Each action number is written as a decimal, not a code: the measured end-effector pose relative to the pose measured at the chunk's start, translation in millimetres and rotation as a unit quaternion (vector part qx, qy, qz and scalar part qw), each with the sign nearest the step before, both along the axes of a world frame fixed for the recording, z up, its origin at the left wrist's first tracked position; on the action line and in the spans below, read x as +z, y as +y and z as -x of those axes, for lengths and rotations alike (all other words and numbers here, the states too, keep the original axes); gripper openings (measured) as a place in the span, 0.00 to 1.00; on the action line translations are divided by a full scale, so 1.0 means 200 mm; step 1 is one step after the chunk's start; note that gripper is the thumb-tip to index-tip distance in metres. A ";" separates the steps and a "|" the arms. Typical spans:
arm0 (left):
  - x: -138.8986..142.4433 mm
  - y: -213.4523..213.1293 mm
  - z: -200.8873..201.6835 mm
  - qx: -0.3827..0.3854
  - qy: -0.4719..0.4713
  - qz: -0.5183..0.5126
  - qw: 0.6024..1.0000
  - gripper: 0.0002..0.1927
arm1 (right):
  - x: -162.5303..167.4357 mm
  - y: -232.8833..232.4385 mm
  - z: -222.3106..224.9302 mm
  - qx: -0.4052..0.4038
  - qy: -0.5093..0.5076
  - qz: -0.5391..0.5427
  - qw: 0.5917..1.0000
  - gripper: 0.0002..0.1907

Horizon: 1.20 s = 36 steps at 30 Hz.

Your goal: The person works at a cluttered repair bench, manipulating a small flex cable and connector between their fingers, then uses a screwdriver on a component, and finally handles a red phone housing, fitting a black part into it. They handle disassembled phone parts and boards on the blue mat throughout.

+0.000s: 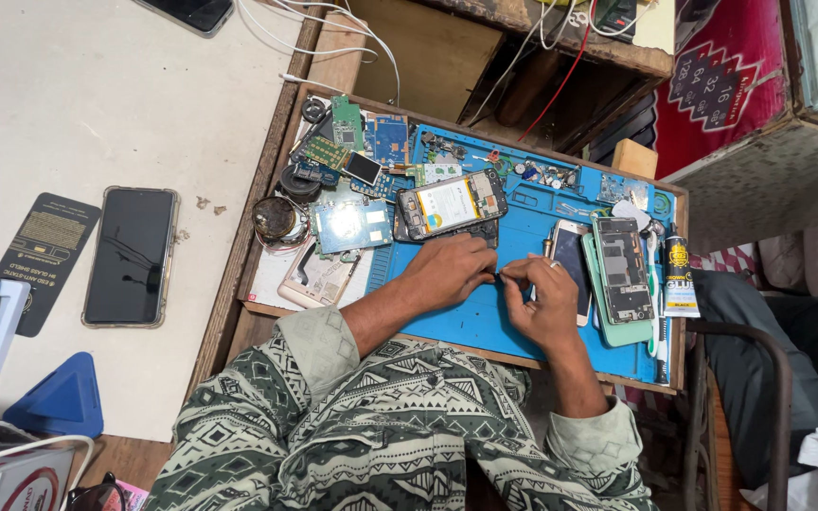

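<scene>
- Left hand and right hand each have their grip pinched shut on one small dark part, held between them over the blue mat.
- Part: thin, tiny, detail unreadable.
- Nearby: opened phone just beyond the left hand, two phones beside the right, glue tube at the mat edge.
- Surface left: one dark phone.

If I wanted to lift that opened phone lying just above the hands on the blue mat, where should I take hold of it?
Probably by its two long edges, coming straight down from above. The opened phone lies flat, back open, battery and board facing up, so pinching the rim keeps fingers off those parts. Circuit boards crowd one short end and the left hand sits below it, so sideways approaches look cramped.
</scene>
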<state>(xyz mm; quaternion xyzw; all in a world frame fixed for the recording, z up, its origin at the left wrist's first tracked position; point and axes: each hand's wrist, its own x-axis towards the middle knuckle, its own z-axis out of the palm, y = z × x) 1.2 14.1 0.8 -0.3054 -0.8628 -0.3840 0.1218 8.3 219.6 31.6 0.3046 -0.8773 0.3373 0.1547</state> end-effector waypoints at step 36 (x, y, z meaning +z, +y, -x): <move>0.01 0.00 0.01 -0.001 -0.021 -0.010 1.000 0.10 | -0.08 0.05 0.03 -0.009 -0.134 0.119 0.984 0.02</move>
